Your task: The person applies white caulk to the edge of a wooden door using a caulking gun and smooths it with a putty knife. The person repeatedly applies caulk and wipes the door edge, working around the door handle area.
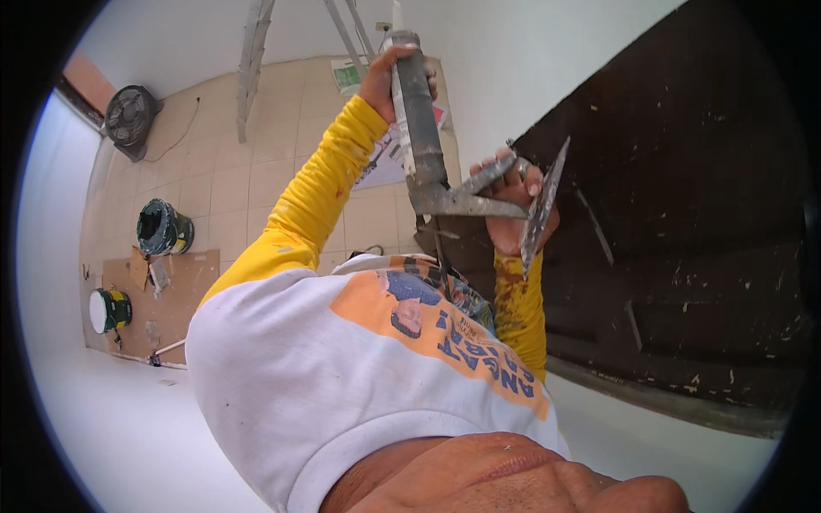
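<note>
The left arm, in a yellow sleeve (316,184), reaches out toward 12 o'clock, with the elbow only slightly bent. The left hand (387,84) is wrapped around the barrel of a caulking gun (418,115), close to its front end, where a white nozzle (398,15) points to 12 o'clock. The right hand (523,209), at 2 o'clock, is turned palm up, its fingers curled over the gun's handle and trigger; a thin, spattered scraper blade (544,209) stands edge-on against it, though how the fingers grip that blade I cannot tell. The right sleeve (520,308) is stained reddish brown.

A beige tiled floor (278,184) spreads from 9 to 12 o'clock, bounded by white walls. At 3 o'clock is a dark brown panel (684,222), flecked with pale marks. A black fan (130,120) stands at 10 o'clock and a stepladder (252,68) at 11.

At 9 o'clock an open bucket (178,232) shows a dark interior; its contents are unclear. Just below it, near a brown sheet's (192,295) left edge, sits a smaller pail (117,312) with a white top, either lid or filling. A green-and-white container (345,77) stands between 11 and 12.
</note>
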`<state>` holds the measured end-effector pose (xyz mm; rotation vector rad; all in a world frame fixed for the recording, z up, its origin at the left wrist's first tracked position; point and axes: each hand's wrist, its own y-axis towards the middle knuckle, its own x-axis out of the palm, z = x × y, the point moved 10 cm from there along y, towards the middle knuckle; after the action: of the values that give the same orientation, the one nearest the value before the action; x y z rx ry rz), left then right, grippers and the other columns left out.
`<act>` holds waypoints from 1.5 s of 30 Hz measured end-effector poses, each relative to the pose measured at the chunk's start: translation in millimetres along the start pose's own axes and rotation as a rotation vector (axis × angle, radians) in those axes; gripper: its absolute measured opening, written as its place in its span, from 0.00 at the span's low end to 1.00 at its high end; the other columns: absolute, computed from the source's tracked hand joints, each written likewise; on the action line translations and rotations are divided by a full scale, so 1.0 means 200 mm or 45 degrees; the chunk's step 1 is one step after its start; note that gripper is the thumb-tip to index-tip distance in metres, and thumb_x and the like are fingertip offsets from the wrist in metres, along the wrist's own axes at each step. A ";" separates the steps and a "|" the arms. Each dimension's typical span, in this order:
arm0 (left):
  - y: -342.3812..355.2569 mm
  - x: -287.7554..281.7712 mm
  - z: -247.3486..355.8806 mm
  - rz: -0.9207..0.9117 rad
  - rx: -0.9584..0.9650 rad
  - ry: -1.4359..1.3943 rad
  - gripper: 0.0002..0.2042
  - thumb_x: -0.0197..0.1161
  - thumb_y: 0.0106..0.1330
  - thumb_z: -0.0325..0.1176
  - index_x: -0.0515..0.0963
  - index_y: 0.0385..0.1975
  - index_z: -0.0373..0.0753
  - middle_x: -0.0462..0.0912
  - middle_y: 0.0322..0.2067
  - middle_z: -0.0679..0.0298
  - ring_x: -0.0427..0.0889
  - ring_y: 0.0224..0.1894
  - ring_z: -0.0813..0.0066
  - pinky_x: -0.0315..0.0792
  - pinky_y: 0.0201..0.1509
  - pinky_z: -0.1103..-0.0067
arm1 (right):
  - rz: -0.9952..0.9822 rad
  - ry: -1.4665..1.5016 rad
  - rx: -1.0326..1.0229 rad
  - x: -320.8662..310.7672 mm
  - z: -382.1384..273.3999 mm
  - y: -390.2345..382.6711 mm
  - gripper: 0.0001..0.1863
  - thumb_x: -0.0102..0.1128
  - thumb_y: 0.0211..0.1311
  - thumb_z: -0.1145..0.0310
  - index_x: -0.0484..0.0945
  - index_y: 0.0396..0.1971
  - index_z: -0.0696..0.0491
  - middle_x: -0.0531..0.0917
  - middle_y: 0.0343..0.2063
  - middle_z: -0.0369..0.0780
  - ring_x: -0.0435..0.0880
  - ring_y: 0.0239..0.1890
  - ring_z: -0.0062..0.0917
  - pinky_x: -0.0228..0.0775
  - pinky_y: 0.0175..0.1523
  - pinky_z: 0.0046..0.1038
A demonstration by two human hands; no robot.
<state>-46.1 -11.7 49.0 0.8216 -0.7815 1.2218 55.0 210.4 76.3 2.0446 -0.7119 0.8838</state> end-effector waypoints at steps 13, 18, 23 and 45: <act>-0.14 -0.05 0.03 0.023 0.082 -0.140 0.16 0.63 0.65 0.43 0.73 0.43 0.38 0.79 0.32 0.58 0.83 0.32 0.64 0.82 0.42 0.65 | 0.050 0.164 -0.044 0.04 0.13 0.06 0.07 0.55 0.71 0.59 0.71 0.34 0.44 0.74 0.51 0.43 0.71 0.55 0.38 0.60 0.66 0.45; -0.15 -0.08 0.06 0.018 0.118 -0.124 0.16 0.63 0.64 0.44 0.73 0.43 0.39 0.79 0.32 0.58 0.84 0.32 0.63 0.83 0.42 0.64 | -0.054 0.200 -0.034 0.04 0.16 0.07 0.07 0.56 0.70 0.60 0.70 0.34 0.44 0.74 0.53 0.44 0.70 0.58 0.38 0.60 0.66 0.45; -0.16 -0.05 0.12 -0.008 0.152 -0.079 0.18 0.62 0.64 0.45 0.73 0.45 0.39 0.78 0.33 0.57 0.84 0.32 0.62 0.83 0.42 0.62 | -0.062 0.086 -0.012 0.05 0.14 0.08 0.11 0.58 0.71 0.57 0.74 0.44 0.47 0.75 0.54 0.45 0.71 0.60 0.41 0.60 0.68 0.48; -0.33 0.56 -0.01 -0.901 -0.497 0.712 0.41 0.79 0.49 0.42 0.63 0.58 0.28 0.74 0.40 0.52 0.81 0.31 0.69 0.83 0.27 0.73 | -0.185 -2.533 -1.005 0.88 -0.55 0.04 0.13 0.73 0.56 0.77 0.81 0.41 0.54 0.86 0.37 0.43 0.89 0.37 0.33 0.83 0.39 0.28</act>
<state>38.0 33.8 137.3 0.3429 -0.2106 0.5777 117.1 264.6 267.1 1.5283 -1.4150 -1.6515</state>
